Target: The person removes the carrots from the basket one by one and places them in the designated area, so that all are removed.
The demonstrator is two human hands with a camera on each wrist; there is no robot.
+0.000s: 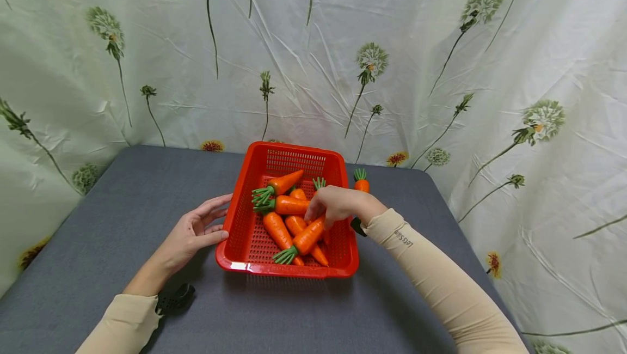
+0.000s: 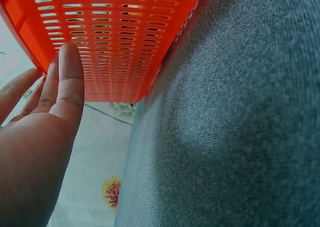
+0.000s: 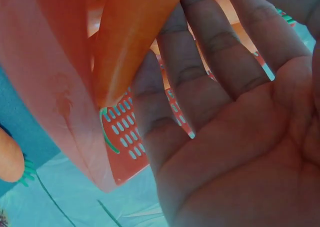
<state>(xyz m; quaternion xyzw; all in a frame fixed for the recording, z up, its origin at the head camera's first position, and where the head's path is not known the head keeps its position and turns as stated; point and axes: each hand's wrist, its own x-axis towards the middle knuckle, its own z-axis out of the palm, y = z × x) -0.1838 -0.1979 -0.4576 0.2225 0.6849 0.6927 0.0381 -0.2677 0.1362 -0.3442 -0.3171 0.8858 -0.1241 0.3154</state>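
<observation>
A red plastic basket (image 1: 289, 271) with slotted walls holds several orange carrots (image 1: 277, 230) with green tops. My right hand (image 1: 338, 203) reaches down inside it from the right. Its thumb and fingers pinch the narrow end of a carrot (image 1: 305, 240) whose green top points toward me. In the right wrist view another carrot (image 3: 135, 37) lies beside my little finger, and the thumb is mostly out of frame. My left hand (image 1: 188, 234) rests against the basket's left side, fingers extended. The left wrist view shows its fingertips (image 2: 70, 62) at the slotted wall.
One more carrot (image 1: 361, 184) lies on the grey cloth-covered table (image 1: 210, 310), just right of the basket. A white curtain (image 1: 313, 71) printed with dandelions hangs behind the table and along its sides.
</observation>
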